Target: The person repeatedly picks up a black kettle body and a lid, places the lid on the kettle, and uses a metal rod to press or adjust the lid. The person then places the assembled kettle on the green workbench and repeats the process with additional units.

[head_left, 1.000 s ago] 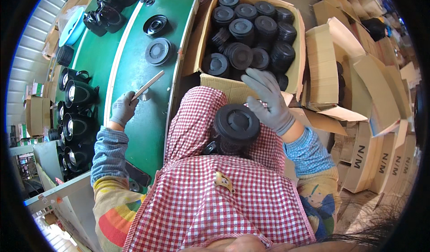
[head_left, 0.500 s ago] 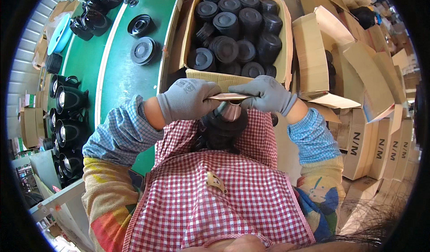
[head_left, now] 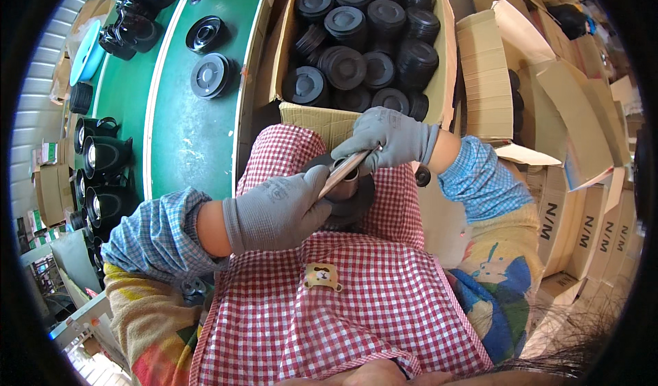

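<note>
Both my gloved hands are closed on a thin, flat, light-coloured strip seen on edge, whose kind I cannot make out. My left hand (head_left: 277, 211) grips the near left end of the strip (head_left: 343, 171), and my right hand (head_left: 391, 139) pinches the far right end. The strip lies slantwise across the top of a shiny metal cylinder (head_left: 345, 190). That cylinder stands up from a black round vessel (head_left: 355, 211) between my legs, on the checked apron (head_left: 288, 149). My hands and the strip hide much of the vessel and the cylinder's upper end.
Ahead, an open carton (head_left: 295, 115) holds many stacked black round parts. On the green bench (head_left: 192, 139) to the left are a black lid (head_left: 211, 76), a black ring-shaped part (head_left: 205, 35) and black jugs (head_left: 106, 153). Open and flattened cartons (head_left: 483, 77) crowd the right.
The strip has turned from nearly level to a slant. My left hand has come lower and nearer to me, while my right hand has shifted slightly up and right.
</note>
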`<control>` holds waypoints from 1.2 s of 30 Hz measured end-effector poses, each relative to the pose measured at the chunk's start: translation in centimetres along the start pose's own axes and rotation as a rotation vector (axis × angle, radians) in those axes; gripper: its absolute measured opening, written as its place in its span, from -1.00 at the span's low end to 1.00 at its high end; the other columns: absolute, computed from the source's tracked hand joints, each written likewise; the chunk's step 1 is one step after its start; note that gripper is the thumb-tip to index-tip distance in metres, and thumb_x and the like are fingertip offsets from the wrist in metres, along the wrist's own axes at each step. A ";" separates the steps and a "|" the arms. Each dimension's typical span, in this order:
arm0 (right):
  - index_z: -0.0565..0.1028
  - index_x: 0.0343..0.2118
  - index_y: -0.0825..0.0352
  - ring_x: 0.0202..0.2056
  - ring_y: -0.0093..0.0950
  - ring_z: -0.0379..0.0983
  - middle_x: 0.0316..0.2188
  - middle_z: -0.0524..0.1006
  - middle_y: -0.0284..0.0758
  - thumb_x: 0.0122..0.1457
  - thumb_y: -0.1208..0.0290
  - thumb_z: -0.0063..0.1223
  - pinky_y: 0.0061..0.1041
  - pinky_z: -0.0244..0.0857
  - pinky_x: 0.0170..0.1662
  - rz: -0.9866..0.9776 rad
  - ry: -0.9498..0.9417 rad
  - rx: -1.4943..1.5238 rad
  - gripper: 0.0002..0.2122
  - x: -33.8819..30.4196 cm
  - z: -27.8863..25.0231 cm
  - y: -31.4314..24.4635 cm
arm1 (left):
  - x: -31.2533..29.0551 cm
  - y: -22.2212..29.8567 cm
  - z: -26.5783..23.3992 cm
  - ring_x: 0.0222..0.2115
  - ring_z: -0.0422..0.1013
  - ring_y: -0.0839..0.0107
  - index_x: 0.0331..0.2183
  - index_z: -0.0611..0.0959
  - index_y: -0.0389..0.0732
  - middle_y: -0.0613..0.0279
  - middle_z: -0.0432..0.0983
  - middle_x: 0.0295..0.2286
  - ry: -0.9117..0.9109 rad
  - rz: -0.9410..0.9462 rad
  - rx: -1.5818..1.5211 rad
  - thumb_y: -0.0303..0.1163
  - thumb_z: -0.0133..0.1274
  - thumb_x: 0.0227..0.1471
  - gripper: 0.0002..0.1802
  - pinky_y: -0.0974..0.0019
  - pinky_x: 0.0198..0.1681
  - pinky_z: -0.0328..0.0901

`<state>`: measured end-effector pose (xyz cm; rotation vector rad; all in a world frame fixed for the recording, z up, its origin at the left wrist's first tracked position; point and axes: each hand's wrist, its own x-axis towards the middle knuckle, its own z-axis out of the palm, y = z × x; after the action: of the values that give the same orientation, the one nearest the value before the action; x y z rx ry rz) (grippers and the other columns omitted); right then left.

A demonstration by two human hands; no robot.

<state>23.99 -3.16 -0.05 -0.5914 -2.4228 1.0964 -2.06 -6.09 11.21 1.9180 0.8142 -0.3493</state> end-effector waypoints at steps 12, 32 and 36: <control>0.42 0.23 0.06 -0.15 -0.18 0.56 -0.15 0.62 -0.26 -0.12 0.15 0.44 -0.25 0.40 -0.07 0.151 -0.393 -0.090 -0.25 1.5 -0.7 0.5 | 2.7 0.6 0.2 -0.34 0.58 -0.01 -0.11 0.50 -0.38 -0.16 0.60 -0.37 0.000 -0.193 0.029 -0.20 -0.08 0.31 -0.61 0.02 -0.23 0.43; 0.08 0.39 0.13 0.03 -0.02 0.51 0.02 0.52 0.10 0.25 0.21 0.05 -0.15 0.36 0.12 0.705 -0.235 0.100 -0.34 -0.1 2.6 -6.8 | 6.4 -6.4 -2.5 -0.43 0.56 0.10 -0.26 0.67 -0.27 -0.02 0.58 -0.51 0.010 0.284 0.135 -0.16 -0.02 0.26 -0.64 0.11 -0.31 0.42; 0.10 0.38 0.08 0.13 -0.02 0.43 0.12 0.46 0.06 0.24 0.02 0.08 -0.15 0.29 0.19 0.606 -0.356 0.187 -0.30 -0.1 0.2 -6.2 | 5.3 -4.7 -2.8 -0.36 0.58 0.03 -0.31 0.68 -0.24 -0.02 0.60 -0.45 -0.014 0.232 0.242 -0.07 -0.06 0.30 -0.57 0.08 -0.21 0.45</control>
<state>22.69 -7.09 4.58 -1.2014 -2.4435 1.7776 -1.65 -0.22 6.36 2.2081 0.5510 -0.3297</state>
